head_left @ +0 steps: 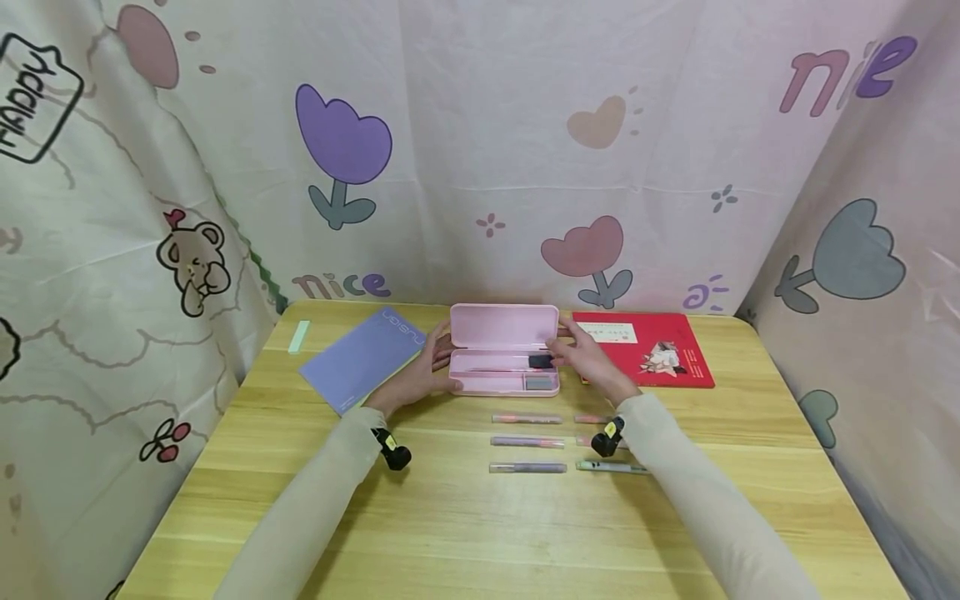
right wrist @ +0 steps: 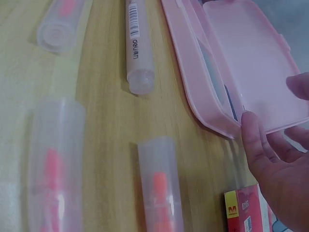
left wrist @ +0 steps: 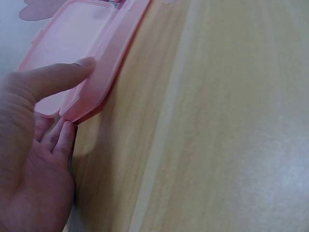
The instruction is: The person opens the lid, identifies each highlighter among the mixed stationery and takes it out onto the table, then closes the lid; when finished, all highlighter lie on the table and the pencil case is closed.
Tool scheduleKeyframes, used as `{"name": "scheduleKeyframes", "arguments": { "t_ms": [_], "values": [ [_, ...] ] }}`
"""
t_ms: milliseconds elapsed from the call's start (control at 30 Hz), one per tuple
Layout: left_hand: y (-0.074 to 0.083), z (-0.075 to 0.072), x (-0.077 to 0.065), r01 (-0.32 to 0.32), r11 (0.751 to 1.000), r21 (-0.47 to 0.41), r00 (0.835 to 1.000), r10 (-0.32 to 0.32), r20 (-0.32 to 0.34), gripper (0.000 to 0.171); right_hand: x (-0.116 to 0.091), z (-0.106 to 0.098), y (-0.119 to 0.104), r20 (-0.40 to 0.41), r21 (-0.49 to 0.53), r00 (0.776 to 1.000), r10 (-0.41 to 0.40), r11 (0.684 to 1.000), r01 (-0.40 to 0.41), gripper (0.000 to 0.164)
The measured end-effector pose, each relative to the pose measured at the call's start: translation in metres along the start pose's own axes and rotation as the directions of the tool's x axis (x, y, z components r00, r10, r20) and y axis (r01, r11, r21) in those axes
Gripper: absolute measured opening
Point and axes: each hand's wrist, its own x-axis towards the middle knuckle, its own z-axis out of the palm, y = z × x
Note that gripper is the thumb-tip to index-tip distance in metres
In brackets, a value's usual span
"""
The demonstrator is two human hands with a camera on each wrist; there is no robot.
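An open pink pencil case [head_left: 504, 393] stands on the table with its lid [head_left: 504, 325] raised at the back. Inside lie a slim item with a black end [head_left: 540, 362] and a grey block [head_left: 537, 382] in a small compartment. My left hand [head_left: 423, 372] holds the case's left end, its thumb [left wrist: 63, 79] over the front wall and its other fingers at the side. At the right end, my right hand [head_left: 588, 358] holds the case by the corner and lid edge; part of its grip is hidden.
Several capped highlighters [head_left: 527, 442] lie in rows before the case, including a green one [head_left: 611, 467]. A purple notebook [head_left: 363, 358] lies left, near a pale strip [head_left: 299, 336]. A red book [head_left: 693, 350] lies right, partly under the right hand. Printed cloth [head_left: 465, 125] hangs behind the table.
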Motion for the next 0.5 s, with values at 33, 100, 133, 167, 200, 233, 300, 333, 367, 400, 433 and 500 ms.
{"name": "scheduleKeyframes", "arguments": {
  "t_ms": [33, 100, 133, 167, 200, 233, 300, 333, 367, 400, 433, 500],
  "values": [
    [0.000, 0.001, 0.000, -0.002, 1.000, -0.020, 1.000, 0.001, -0.011, 0.126, 0.000, 0.000, 0.000, -0.004, -0.003, 1.000, 0.004, 1.000, -0.004, 0.073],
    [-0.001, 0.002, -0.001, -0.003, 0.999, -0.049, 1.000, 0.001, -0.028, 0.127, -0.001, 0.000, 0.000, -0.011, -0.010, 1.000, 0.012, 1.000, -0.012, 0.072],
    [-0.001, 0.002, -0.001, -0.006, 0.999, -0.052, 1.000, 0.004, -0.031, 0.125, -0.002, 0.000, 0.000, -0.013, -0.012, 1.000, 0.013, 1.000, -0.013, 0.072],
    [0.000, 0.003, -0.002, -0.009, 0.999, -0.053, 0.999, 0.007, -0.033, 0.122, -0.002, 0.000, -0.001, -0.016, -0.005, 1.000, 0.016, 1.000, -0.016, 0.073],
    [0.000, 0.003, -0.002, -0.010, 0.998, -0.057, 0.999, 0.008, -0.035, 0.117, -0.003, 0.000, -0.001, -0.016, 0.000, 1.000, 0.016, 1.000, -0.016, 0.074],
    [0.001, 0.004, -0.003, -0.010, 0.998, -0.060, 0.999, 0.008, -0.038, 0.110, -0.004, 0.000, -0.001, -0.019, 0.006, 1.000, 0.020, 1.000, -0.020, 0.075],
    [0.002, 0.004, -0.005, -0.014, 0.998, -0.055, 0.999, 0.011, -0.049, 0.091, -0.007, 0.001, -0.001, -0.010, 0.017, 1.000, 0.008, 1.000, -0.008, 0.076],
    [0.003, 0.004, -0.006, -0.016, 0.999, -0.045, 0.998, 0.014, -0.058, 0.080, -0.009, 0.001, -0.001, -0.005, 0.006, 1.000, -0.001, 1.000, 0.001, 0.075],
    [0.003, 0.004, -0.006, -0.023, 0.999, -0.030, 0.998, 0.021, -0.066, 0.069, -0.011, 0.001, 0.000, -0.006, -0.009, 1.000, -0.005, 1.000, 0.005, 0.071],
    [0.003, 0.004, -0.007, -0.028, 1.000, -0.012, 0.997, 0.027, -0.075, 0.060, -0.014, 0.001, 0.000, -0.002, -0.046, 1.000, -0.017, 0.999, 0.017, 0.067],
    [0.003, 0.004, -0.007, -0.030, 1.000, 0.004, 0.996, 0.030, -0.082, 0.054, -0.017, 0.001, 0.001, 0.001, -0.088, 0.999, -0.033, 0.996, 0.033, 0.061],
    [0.002, 0.004, -0.006, -0.038, 0.998, 0.041, 0.995, 0.041, -0.094, 0.051, -0.023, 0.001, 0.003, 0.022, -0.184, 0.996, -0.085, 0.979, 0.088, 0.049]
  ]
}}
